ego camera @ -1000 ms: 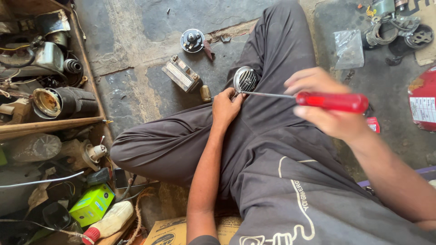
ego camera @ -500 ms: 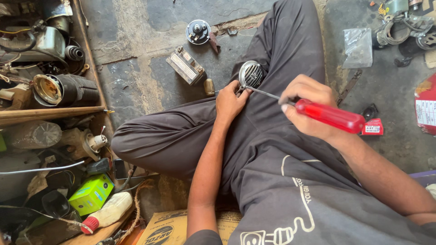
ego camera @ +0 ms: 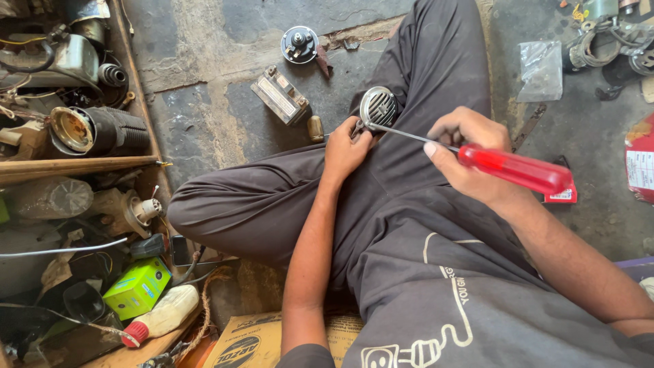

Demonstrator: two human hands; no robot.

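Note:
I sit cross-legged on a stone floor in dark trousers. My left hand (ego camera: 346,148) grips a small round chrome horn with a slotted grille (ego camera: 378,108), held against my knee. My right hand (ego camera: 466,153) is closed around a screwdriver with a red translucent handle (ego camera: 518,169); its thin steel shaft runs left to the lower edge of the horn, close to my left fingers. The tip itself is hidden between horn and fingers.
On the floor beyond my knee lie a small rectangular metal part (ego camera: 280,95), a brass cap (ego camera: 315,128) and a round black horn part (ego camera: 299,43). Wooden shelves of old parts, a green box (ego camera: 136,287) and a white bottle (ego camera: 161,315) fill the left. A plastic bag (ego camera: 541,68) and cables lie at the right.
The view has drifted, so everything sits lower and to the right. My right hand has tilted the screwdriver, its handle dropping lower; the left hand stays on the horn.

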